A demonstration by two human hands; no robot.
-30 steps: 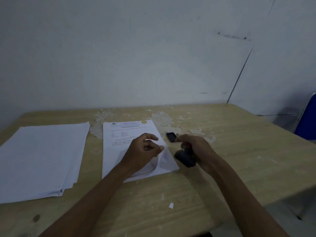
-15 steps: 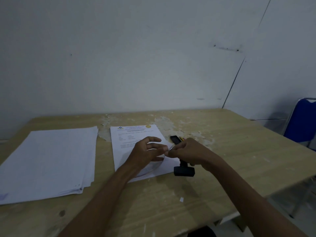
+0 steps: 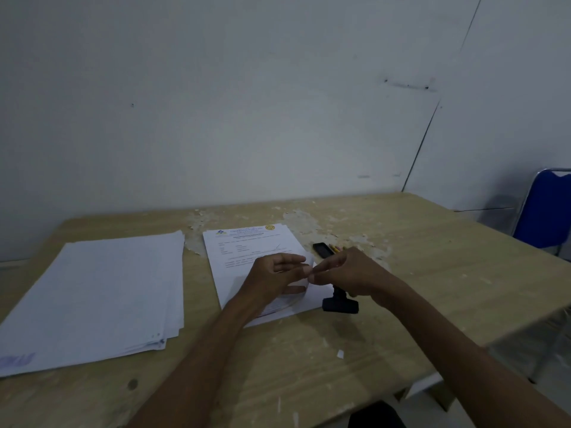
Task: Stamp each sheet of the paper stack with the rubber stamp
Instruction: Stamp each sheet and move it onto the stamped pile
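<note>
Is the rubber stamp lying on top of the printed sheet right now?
No, the rubber stamp stands on the bare table just past the right edge of the printed sheet, under the right hand.

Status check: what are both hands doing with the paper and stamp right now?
Left hand and right hand both pinch the top sheet's lifted corner. Rubber stamp stands under the right hand beside the printed stack. Nothing blocking.
</note>
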